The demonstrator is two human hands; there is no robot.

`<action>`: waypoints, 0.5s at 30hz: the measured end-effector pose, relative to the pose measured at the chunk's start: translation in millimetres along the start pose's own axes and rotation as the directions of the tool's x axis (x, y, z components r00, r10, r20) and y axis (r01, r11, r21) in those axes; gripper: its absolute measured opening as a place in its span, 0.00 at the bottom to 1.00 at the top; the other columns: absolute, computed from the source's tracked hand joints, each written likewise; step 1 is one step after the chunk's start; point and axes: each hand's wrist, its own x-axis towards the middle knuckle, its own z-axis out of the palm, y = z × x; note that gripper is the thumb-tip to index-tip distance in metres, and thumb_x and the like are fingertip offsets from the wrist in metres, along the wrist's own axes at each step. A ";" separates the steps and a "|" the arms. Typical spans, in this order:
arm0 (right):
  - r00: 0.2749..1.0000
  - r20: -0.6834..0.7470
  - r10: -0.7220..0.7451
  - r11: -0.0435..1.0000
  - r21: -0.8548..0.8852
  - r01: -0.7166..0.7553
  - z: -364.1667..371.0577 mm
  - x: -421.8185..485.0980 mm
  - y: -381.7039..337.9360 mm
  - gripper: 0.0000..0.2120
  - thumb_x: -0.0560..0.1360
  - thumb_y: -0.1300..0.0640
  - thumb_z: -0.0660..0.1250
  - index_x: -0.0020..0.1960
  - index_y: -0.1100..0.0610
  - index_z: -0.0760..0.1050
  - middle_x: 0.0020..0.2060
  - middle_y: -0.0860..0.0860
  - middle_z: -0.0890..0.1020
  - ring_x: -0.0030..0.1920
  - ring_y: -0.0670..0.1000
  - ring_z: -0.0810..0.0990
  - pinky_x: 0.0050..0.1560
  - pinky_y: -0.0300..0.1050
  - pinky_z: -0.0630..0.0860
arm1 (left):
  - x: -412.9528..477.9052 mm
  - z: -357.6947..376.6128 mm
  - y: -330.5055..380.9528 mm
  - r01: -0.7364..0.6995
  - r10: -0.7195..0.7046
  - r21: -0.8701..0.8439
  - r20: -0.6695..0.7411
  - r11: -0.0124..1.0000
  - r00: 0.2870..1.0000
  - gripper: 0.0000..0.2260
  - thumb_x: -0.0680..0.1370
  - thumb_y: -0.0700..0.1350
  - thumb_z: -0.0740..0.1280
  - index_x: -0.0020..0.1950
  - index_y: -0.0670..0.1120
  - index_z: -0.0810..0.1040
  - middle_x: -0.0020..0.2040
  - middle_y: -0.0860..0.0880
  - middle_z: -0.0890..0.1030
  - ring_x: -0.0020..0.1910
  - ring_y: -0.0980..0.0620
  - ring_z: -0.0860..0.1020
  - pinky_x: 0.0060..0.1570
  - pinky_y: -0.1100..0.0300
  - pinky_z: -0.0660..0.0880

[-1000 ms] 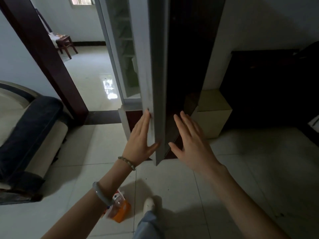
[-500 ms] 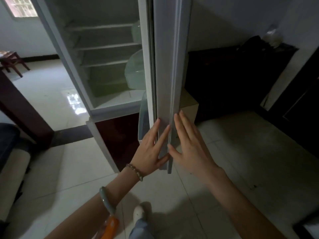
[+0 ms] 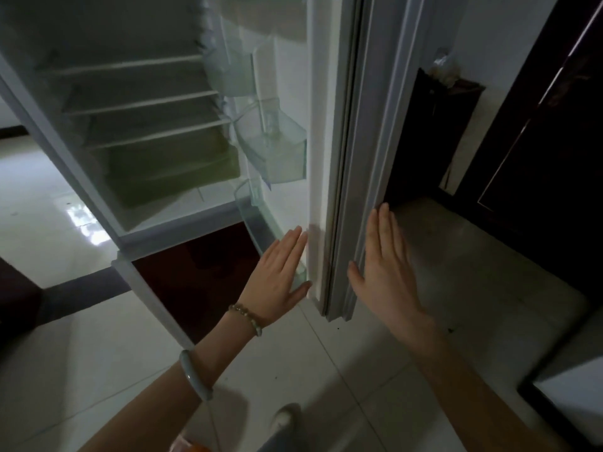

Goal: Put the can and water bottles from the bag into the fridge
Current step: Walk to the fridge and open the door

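The fridge [image 3: 137, 132] stands open in front of me, its white shelves bare. Its door [image 3: 346, 158] is seen edge-on in the middle of the view, with clear door bins [image 3: 277, 151] on the inner side. My left hand [image 3: 280, 275] lies flat with fingers straight against the inner face near the door's lower corner. My right hand [image 3: 385, 265] is flat with fingers straight at the outer face of the same edge. Neither hand holds anything. A sliver of the orange bag [image 3: 192, 446] shows at the bottom edge by my left forearm. No can or bottle is visible.
White tiled floor [image 3: 326, 370] lies below me, with my shoe [image 3: 284, 419] at the bottom. A dark wooden cabinet [image 3: 440, 132] stands behind the door on the right, and a dark door frame [image 3: 548, 158] rises at far right. The fridge's dark red lower door [image 3: 202, 272] is closed.
The fridge door has swung further open to the right, showing the shelves and door bins. Both hands stayed at its lower edge. The view has turned right; the orange bag has nearly left the frame.
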 end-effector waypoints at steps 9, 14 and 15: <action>0.993 -0.021 -0.112 0.990 -0.091 0.110 42.8 25.9 -18.4 0.35 0.72 0.59 0.64 0.74 0.64 0.53 0.74 0.59 0.56 0.75 0.56 0.50 0.74 0.54 0.51 | 42.5 22.8 -56.2 -0.060 0.061 -0.015 0.052 0.998 0.997 0.34 0.74 0.55 0.60 0.74 0.40 0.53 0.74 0.43 0.56 0.74 0.48 0.54 0.72 0.53 0.50; 1.000 -0.022 -0.009 0.982 -0.191 0.005 67.7 50.8 -11.4 0.37 0.69 0.59 0.66 0.73 0.67 0.54 0.73 0.62 0.58 0.74 0.58 0.53 0.74 0.53 0.49 | 73.9 37.1 -82.0 -0.127 0.127 -0.017 0.057 0.992 0.990 0.33 0.75 0.55 0.58 0.74 0.41 0.53 0.75 0.44 0.55 0.74 0.49 0.54 0.72 0.52 0.51; 1.000 -0.012 0.025 0.976 -0.216 -0.027 70.8 53.8 -9.4 0.39 0.67 0.59 0.67 0.73 0.67 0.54 0.73 0.62 0.59 0.74 0.58 0.53 0.74 0.52 0.47 | 81.5 40.1 -86.4 -0.135 0.136 -0.016 0.061 0.991 0.989 0.33 0.75 0.55 0.58 0.74 0.41 0.53 0.75 0.44 0.55 0.74 0.50 0.54 0.72 0.52 0.51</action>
